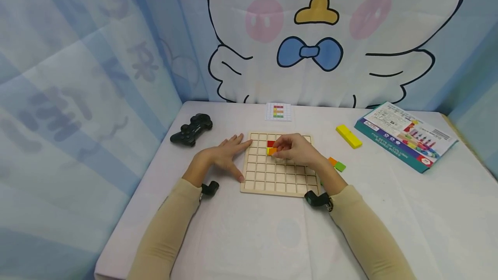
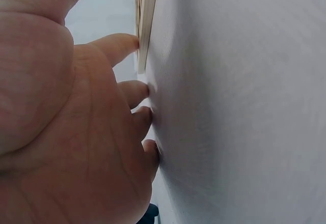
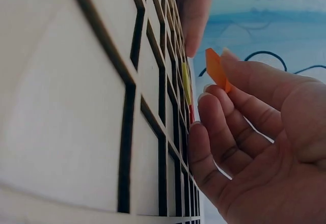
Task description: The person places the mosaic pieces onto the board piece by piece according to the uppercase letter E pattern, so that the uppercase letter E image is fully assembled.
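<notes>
1. Fingers of my right hand [image 1: 298,149] pinch an orange tile [image 3: 215,68] over the grid board [image 1: 280,176], toward its far edge.
2. My left hand [image 1: 222,157] spreads its fingers, touching the board's left edge.
3. One printed card [image 1: 286,114] lies by the counter's [image 1: 249,237] far edge.

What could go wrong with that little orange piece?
The orange piece, pinched near one edge by the right hand, might slip. Lowering it could nudge the red piece or yellow piece on the grid board. The board could also shift, since the left hand touches only its left side.
</notes>
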{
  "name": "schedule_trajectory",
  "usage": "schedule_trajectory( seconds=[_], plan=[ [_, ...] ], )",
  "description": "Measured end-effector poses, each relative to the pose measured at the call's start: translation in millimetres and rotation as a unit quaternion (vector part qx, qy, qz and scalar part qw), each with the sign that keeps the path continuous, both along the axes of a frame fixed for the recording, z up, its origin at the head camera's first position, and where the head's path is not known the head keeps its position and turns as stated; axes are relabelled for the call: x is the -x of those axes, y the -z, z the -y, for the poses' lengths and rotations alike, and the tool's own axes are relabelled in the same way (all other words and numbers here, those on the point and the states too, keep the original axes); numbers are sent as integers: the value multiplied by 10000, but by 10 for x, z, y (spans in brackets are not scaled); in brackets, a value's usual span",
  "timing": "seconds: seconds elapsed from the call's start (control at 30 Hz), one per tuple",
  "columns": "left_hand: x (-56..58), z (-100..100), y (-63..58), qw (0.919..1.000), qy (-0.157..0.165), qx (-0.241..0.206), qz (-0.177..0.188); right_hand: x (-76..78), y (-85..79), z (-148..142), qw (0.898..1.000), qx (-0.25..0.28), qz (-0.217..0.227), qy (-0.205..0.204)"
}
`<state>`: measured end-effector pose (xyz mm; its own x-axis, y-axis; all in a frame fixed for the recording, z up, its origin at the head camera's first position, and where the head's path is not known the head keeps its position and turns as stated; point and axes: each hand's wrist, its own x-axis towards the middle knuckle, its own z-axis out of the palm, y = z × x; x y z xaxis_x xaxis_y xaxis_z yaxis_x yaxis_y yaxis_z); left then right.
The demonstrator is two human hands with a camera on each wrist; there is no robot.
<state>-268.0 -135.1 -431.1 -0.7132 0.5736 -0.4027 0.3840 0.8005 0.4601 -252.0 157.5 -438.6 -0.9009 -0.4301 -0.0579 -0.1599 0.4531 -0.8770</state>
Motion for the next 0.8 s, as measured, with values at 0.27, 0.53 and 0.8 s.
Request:
schedule_trajectory(
  seconds=[0.27, 0.53, 0.8],
  plan=[
    [0, 1, 1, 10000, 11, -44, 7, -4, 15, -11, 9993, -278, -218, -74],
    [0, 1, -14, 10000, -24, -26, 66, -46, -12, 22, 9959, -745, -455, -254],
    [2, 8, -1, 10000, 4, -36, 38, -53, 11, 72, 9924, -1002, -588, -414]
  ],
)
